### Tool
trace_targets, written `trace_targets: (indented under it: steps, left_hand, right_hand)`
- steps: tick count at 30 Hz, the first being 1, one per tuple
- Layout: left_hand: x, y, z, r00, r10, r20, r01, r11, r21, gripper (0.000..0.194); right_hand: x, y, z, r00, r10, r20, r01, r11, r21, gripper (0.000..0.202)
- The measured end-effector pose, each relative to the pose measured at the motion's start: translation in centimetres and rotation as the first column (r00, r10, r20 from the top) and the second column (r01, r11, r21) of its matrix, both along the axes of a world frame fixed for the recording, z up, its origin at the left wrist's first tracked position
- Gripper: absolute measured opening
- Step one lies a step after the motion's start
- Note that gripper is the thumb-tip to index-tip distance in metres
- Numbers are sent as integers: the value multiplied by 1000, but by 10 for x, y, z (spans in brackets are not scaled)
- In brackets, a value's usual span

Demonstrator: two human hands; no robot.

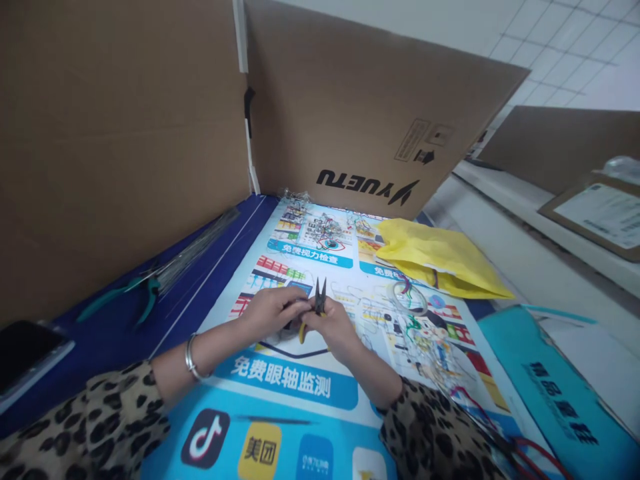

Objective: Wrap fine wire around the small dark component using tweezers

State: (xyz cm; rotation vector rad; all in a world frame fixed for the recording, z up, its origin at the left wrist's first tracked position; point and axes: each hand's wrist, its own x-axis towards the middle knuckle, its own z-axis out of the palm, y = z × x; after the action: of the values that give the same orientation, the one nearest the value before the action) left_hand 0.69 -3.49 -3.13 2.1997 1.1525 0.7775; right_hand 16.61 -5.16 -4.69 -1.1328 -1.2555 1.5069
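Note:
My right hand (pixel 337 328) is wrapped around needle-nose pliers (pixel 321 301) with yellow handles. The dark jaws point away from me and stand slightly apart. Close against it, my left hand (pixel 273 310) has its fingers drawn together in a pinch beside the pliers; what they hold, if anything, is too small to make out. Both hands are over a printed poster sheet (pixel 295 413). Tangled thin wire pieces (pixel 325 230) lie farther back on the sheet, and more wire pieces (pixel 430 353) are to the right of my right hand.
Tall cardboard panels (pixel 360 113) close off the back and left. On the left lie teal-handled pliers (pixel 153 293), straight wires (pixel 195 257) and a phone (pixel 27 353). A yellow bag (pixel 435 253), a clear ring-shaped roll (pixel 407 297) and a teal package (pixel 555 380) sit on the right.

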Motion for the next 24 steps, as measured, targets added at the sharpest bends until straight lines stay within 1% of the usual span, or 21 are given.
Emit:
trace_targets:
  steps: [2,3,4,6,7,8,9,10,12,13,14,15,17,18,21,23,24]
  left_hand:
    - [0,-2,0,996,3,-86,4,997,83,23]
    - [-1,-2,0,996,3,-88,7,994,108,24]
    - [-2,-2,1,998,2,-61,6,993,122,24]
    - [-5,1,5,997,25,66,-32,994,106,22]
    - [-6,4,7,987,54,153,-64,996,63,20]
    - [-8,7,10,965,95,245,-95,995,-10,20]
    - [-10,11,13,927,157,340,-127,986,-110,20]
    - [-11,15,16,879,199,434,-104,967,-232,21]
    - [-12,25,20,754,292,589,-5,898,-439,23]
    - [-12,29,21,702,330,631,53,859,-509,23]
    - [-12,33,22,667,361,651,97,825,-557,24]
    - [-11,37,22,648,382,659,123,802,-585,24]
    - [-9,42,21,640,388,663,154,780,-606,25]
    - [-8,43,21,643,387,661,163,774,-612,25]
    - [-6,43,17,660,385,645,184,750,-635,23]
    - [-5,40,15,671,396,627,191,725,-662,22]
    - [-4,39,14,675,406,617,190,712,-676,21]
  right_hand:
    - [1,-1,0,1000,15,-3,-14,1000,6,15]
    - [2,-1,0,1000,26,-7,-26,1000,4,16]
    - [3,-2,0,999,42,-20,-42,999,-1,17]
    - [4,-2,3,994,77,-77,-79,997,-17,19]
    - [5,-2,5,990,92,-109,-94,995,-18,20]
    - [6,-2,7,987,96,-129,-98,995,-10,21]
    - [8,-1,9,988,87,-127,-87,996,8,21]
    - [10,1,11,994,64,-92,-61,997,39,22]
    - [14,4,12,999,-38,36,33,992,125,23]
    - [16,5,11,990,-87,112,68,984,165,24]
    - [18,7,10,973,-129,192,90,976,200,24]
    - [20,8,9,948,-154,277,90,969,232,24]
    - [22,10,7,868,-200,455,55,949,311,23]
    - [23,10,7,804,-229,548,18,931,363,23]
    - [23,13,5,544,-339,767,-163,854,494,19]
    - [24,15,4,379,-423,823,-280,795,538,15]
    - [25,16,3,314,-471,824,-325,762,559,13]
